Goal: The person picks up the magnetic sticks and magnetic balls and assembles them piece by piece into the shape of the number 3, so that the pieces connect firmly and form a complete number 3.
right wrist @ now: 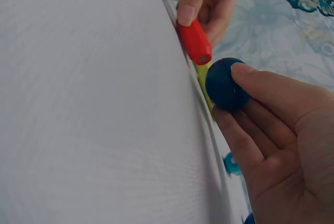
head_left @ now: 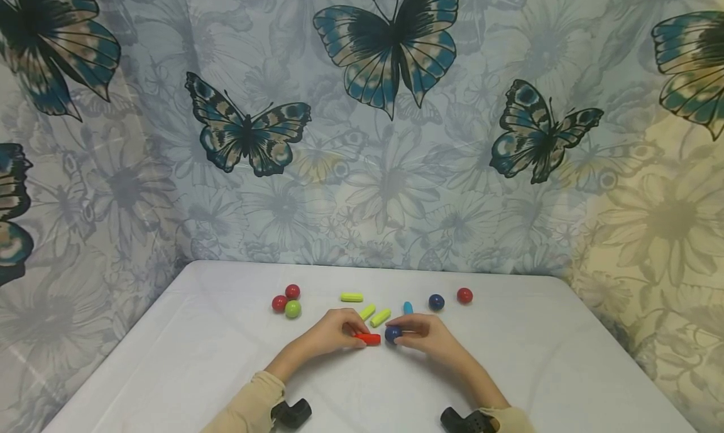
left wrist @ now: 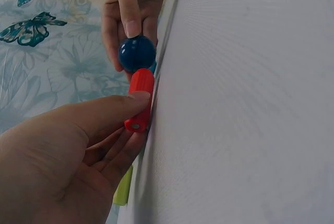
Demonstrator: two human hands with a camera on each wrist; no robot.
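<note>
Between thumb and fingers, my left hand (head_left: 336, 330) pinches a short red faceted rod (head_left: 369, 339), whose end shows a small grey disc in the left wrist view. Facing it, my right hand (head_left: 428, 336) holds a shiny dark blue ball (right wrist: 226, 84) by thumb and fingertips. The rod's free end points at the ball; a narrow gap parts them in the head and right wrist views. Just beyond the hands lie yellow-green rods (head_left: 381, 318) and a light blue rod (head_left: 408, 307), the latter partly hidden by the right hand.
Two red balls (head_left: 279, 303) and a green ball (head_left: 292, 308) cluster at the back left of the white table (head_left: 170, 357). Another dark blue ball (head_left: 436, 302) and a red ball (head_left: 465, 295) sit at the back right. Behind the table hangs a butterfly-patterned cloth (head_left: 390, 219).
</note>
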